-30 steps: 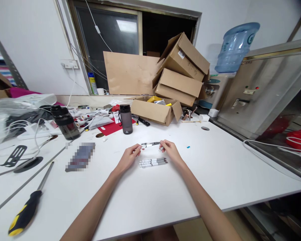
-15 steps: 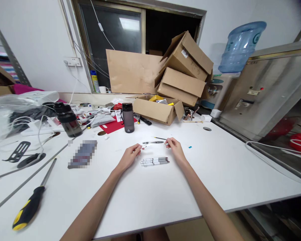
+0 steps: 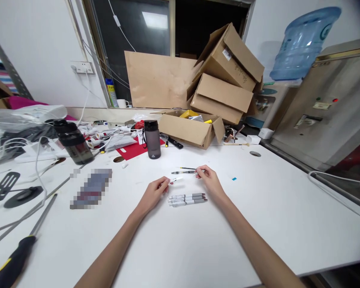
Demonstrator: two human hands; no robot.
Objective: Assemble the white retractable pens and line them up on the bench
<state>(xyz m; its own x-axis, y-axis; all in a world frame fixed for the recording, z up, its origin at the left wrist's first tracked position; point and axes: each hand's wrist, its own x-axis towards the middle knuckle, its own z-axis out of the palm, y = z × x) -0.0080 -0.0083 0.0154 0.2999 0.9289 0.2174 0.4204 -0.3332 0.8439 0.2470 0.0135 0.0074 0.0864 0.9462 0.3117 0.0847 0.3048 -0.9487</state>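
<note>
My left hand [image 3: 156, 193] is closed, thumb and forefinger pinching a small, thin, whitish pen part [image 3: 175, 179] that points right; its exact kind is unclear. Opposite it, my right hand [image 3: 208, 179] is closed with its fingertips on the end of a slim black pen refill [image 3: 188, 168] with a yellowish band. Just below that refill lies a dark pen piece [image 3: 182, 172], its right end close to my right fingertips. Between my forearms, several clear-and-grey pens [image 3: 187, 199] rest side by side on the white table [image 3: 180, 244].
A black bottle [image 3: 152, 140] stands beyond my hands, before an open cardboard box [image 3: 184, 130]. To the left are a pixelated flat object [image 3: 93, 188], a screwdriver [image 3: 21, 252], a phone stand [image 3: 21, 192] and another bottle [image 3: 73, 142]. A small blue scrap [image 3: 234, 179] lies right.
The view has shifted slightly, tilting down. My right hand has brought the refill a little to the left, above the dark pen piece. My left hand keeps its pinch on the whitish part.
</note>
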